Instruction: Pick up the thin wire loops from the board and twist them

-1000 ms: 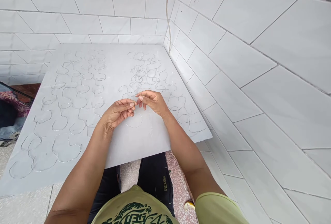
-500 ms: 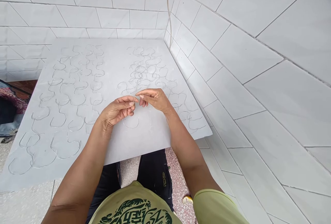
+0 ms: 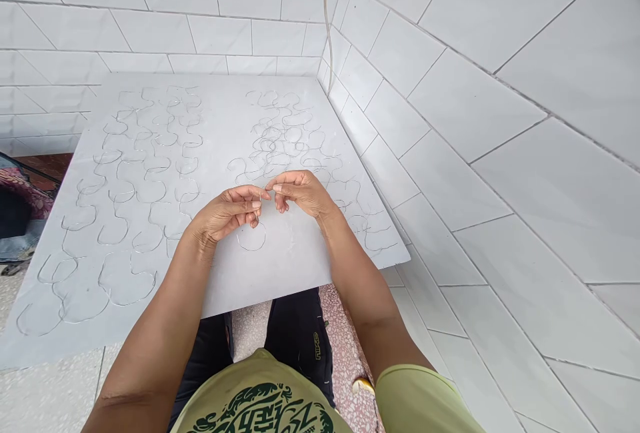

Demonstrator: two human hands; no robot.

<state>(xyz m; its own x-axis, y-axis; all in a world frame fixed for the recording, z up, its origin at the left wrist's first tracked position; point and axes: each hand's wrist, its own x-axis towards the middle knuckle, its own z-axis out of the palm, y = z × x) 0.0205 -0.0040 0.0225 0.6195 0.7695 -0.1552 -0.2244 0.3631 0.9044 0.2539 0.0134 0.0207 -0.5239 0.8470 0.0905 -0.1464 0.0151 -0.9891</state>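
Over the near part of a pale board, my left hand pinches a thin metal wire between thumb and fingers. The wire's lower part hangs beneath the fingers as a rounded hook. Just to the right, my right hand has its thumb and index finger drawn close together, the other fingers curled. Its fingertips almost meet those of my left hand. Whether they grip a bit of the wire is too small to see.
S-shaped wires lie in columns across the board's left side. More curved wires overlap in a loose cluster at the back right. White tiled walls border the board behind and right. A cable hangs in the corner.
My right hand has shifted very slightly to the right. The wire's hook below my left hand now looks rounder and more closed.
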